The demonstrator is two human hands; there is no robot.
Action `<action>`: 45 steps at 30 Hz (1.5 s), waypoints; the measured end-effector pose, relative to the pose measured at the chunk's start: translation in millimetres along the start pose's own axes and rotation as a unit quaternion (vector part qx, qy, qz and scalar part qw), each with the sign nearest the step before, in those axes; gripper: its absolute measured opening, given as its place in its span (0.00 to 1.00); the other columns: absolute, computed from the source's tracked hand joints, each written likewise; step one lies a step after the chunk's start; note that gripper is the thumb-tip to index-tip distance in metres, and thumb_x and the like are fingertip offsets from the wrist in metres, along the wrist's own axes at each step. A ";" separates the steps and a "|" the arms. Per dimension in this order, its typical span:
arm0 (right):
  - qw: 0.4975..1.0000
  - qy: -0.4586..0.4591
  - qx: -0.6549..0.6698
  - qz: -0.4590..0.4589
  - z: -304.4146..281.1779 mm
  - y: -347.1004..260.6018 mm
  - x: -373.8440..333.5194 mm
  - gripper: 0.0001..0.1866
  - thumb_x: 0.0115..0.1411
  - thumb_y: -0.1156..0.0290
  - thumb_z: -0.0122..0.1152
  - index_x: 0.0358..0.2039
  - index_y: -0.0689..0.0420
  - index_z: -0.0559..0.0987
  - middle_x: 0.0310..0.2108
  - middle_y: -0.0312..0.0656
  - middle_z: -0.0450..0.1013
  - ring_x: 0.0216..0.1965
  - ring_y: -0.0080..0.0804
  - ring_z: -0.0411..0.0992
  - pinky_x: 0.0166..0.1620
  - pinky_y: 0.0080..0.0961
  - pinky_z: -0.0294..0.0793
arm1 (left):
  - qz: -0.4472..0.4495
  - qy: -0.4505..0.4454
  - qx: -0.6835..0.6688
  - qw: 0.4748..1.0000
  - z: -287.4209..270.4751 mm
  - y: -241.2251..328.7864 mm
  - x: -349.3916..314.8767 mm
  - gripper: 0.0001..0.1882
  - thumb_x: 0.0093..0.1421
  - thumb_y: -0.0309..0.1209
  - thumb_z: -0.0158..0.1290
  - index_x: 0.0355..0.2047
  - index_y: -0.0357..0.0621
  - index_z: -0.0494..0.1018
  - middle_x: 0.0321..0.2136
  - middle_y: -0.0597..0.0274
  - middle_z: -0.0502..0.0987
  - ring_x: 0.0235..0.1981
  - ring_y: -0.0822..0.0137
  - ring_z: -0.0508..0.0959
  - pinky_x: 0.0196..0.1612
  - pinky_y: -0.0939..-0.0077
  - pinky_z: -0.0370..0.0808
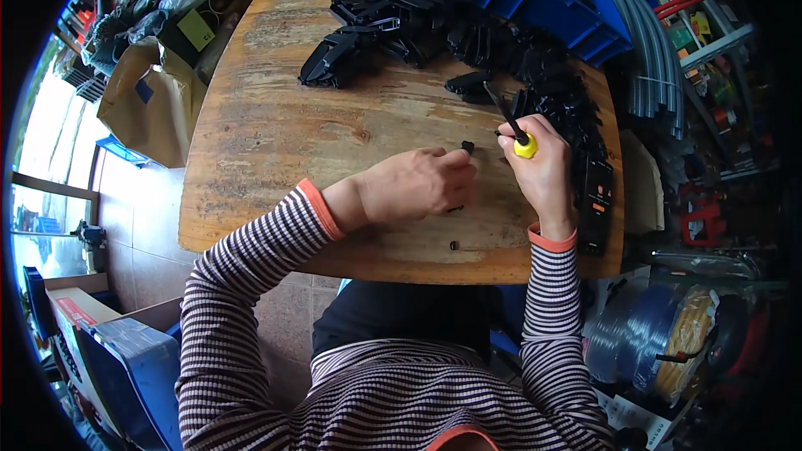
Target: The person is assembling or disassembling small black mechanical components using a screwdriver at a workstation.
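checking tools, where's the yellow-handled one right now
In the head view, the yellow-handled tool is in the right hand, right of centre over the table, near the black parts.

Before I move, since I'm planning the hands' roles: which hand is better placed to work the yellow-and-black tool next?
The right hand, likely: it grips the tool, while the left hand seems to pinch a mostly hidden black part.

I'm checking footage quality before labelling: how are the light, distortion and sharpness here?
Head view: the window on the left is blown out to white; head view: the table's edges bow and the picture's corners go black; head view: the heaped black parts merge darkly, with some glints; head view: the left hand seems slightly soft.
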State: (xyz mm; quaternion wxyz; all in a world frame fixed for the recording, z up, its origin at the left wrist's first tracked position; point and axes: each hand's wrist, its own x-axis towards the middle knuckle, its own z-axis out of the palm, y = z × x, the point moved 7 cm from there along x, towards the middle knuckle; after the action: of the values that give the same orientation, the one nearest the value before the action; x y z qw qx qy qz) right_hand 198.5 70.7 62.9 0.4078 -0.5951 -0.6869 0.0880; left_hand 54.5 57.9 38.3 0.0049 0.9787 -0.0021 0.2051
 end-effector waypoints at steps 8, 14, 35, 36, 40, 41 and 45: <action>0.998 -0.044 0.033 -0.028 34.7 -8.2 3.5 0.06 0.51 0.82 0.63 0.30 0.64 0.75 0.28 0.42 0.73 0.28 0.31 0.72 0.33 0.22 0.70 | -0.162 -0.005 -0.054 0.985 2.9 -24.3 -49.2 0.11 0.52 0.30 0.51 0.35 0.40 0.71 0.35 0.58 0.71 0.38 0.61 0.73 0.40 0.72 0.74; 0.995 -0.049 0.032 -0.081 67.1 -31.7 11.1 0.08 0.49 0.83 0.63 0.31 0.62 0.75 0.28 0.43 0.73 0.28 0.36 0.73 0.32 0.25 0.71 | -0.151 0.076 -0.078 0.982 -10.2 -25.4 -61.5 0.12 0.51 0.29 0.53 0.35 0.38 0.70 0.37 0.56 0.72 0.38 0.59 0.74 0.40 0.70 0.75; 0.976 -0.154 -0.079 -0.131 106.5 -46.5 15.3 0.07 0.50 0.80 0.63 0.30 0.60 0.75 0.27 0.45 0.74 0.27 0.41 0.74 0.29 0.28 0.72 | -0.153 0.034 -0.086 0.984 11.0 -21.3 -83.2 0.15 0.49 0.27 0.53 0.38 0.34 0.70 0.46 0.47 0.71 0.43 0.56 0.75 0.45 0.67 0.75; 0.971 -0.189 -0.060 -0.136 107.4 -50.4 17.6 0.05 0.52 0.79 0.62 0.30 0.59 0.75 0.25 0.44 0.74 0.26 0.39 0.74 0.28 0.27 0.72 | -0.158 0.034 -0.084 0.983 10.6 -21.3 -84.1 0.15 0.49 0.27 0.53 0.38 0.34 0.70 0.46 0.47 0.71 0.43 0.56 0.75 0.45 0.67 0.75; 0.970 0.085 0.228 0.004 51.4 -60.4 38.3 0.07 0.57 0.71 0.63 0.32 0.59 0.75 0.27 0.41 0.76 0.25 0.22 0.72 0.29 0.17 0.70 | -0.162 0.017 -0.085 0.983 2.4 -13.0 -80.7 0.15 0.49 0.27 0.53 0.38 0.34 0.71 0.46 0.48 0.71 0.43 0.56 0.75 0.45 0.67 0.75; 0.970 0.088 0.226 0.004 54.0 -60.0 38.8 0.07 0.57 0.71 0.63 0.32 0.59 0.75 0.27 0.41 0.76 0.25 0.22 0.72 0.29 0.17 0.70 | -0.159 0.018 -0.084 0.984 -0.8 -10.8 -76.5 0.15 0.49 0.27 0.53 0.38 0.34 0.71 0.46 0.48 0.71 0.43 0.56 0.75 0.45 0.67 0.75; 0.948 -0.035 0.315 -0.003 86.6 -60.4 41.8 0.06 0.61 0.69 0.60 0.34 0.57 0.75 0.27 0.38 0.75 0.25 0.13 0.69 0.29 0.11 0.69 | -0.169 0.009 -0.107 0.980 -6.5 -10.4 -64.1 0.17 0.48 0.27 0.54 0.40 0.36 0.71 0.46 0.50 0.72 0.43 0.56 0.75 0.45 0.67 0.75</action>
State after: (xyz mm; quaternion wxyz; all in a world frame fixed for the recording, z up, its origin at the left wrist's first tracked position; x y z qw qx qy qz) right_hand 97.6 122.8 62.1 0.5501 -0.4309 -0.6400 0.3195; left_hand -6.7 68.5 18.3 0.1447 0.9568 0.1416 0.2088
